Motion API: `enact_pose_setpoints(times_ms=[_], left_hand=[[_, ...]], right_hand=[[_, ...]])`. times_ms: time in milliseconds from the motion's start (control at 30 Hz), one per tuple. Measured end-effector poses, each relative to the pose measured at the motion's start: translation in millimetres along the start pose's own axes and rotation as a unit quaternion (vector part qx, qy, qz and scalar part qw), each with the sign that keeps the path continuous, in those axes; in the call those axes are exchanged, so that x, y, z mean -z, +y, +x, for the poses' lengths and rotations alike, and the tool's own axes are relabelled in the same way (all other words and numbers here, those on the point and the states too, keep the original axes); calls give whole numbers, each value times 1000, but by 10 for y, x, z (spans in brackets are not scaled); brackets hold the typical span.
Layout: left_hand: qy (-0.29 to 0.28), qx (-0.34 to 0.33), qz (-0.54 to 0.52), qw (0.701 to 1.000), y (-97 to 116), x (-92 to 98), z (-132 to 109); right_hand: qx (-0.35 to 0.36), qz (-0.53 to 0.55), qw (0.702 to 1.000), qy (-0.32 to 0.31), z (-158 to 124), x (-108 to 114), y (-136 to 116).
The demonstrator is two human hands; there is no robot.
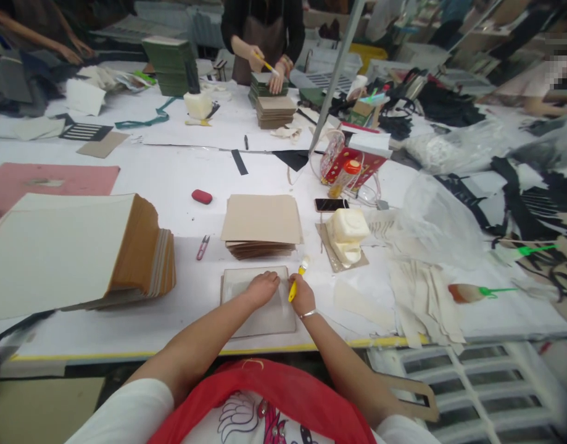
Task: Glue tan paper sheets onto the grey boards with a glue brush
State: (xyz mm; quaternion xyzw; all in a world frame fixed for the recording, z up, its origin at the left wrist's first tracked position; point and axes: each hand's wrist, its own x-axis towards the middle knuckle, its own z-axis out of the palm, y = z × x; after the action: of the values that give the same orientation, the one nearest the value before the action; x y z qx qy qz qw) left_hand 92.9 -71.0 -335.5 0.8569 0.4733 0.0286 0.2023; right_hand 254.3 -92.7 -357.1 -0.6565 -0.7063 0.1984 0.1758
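Observation:
In front of me lies a pale rectangular board (260, 317), with another layer's edge showing at its left. My left hand (264, 288) rests palm down on its upper right part, fingers lying on the surface. Beside the board's right edge, my right hand (302, 295) is closed around a brush (298, 282) with a yellow handle, its pale bristles pointing up and away. The right fingertips are close to the board's edge; whether they touch it I cannot tell. Just beyond is a stack of beige boards (263, 219).
A tall stack of large boards (65, 246) stands at left. Pink thread snips (202, 247) and a red case (202, 197) lie nearby. At right are a cut-open white container (348, 234), a phone (331, 205) and fabric strips (424, 299). A co-worker (264, 37) holds a brush across the table.

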Motion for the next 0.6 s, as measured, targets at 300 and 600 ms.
enact_pose_setpoints(times_ms=[300, 600], left_hand=[[-42, 95, -39, 994, 221, -121, 482], [122, 240, -175, 947, -96, 184, 92]], right_hand=[[-4, -29, 999, -26, 66, -46, 101], [1, -70, 996, -54, 110, 9, 143]])
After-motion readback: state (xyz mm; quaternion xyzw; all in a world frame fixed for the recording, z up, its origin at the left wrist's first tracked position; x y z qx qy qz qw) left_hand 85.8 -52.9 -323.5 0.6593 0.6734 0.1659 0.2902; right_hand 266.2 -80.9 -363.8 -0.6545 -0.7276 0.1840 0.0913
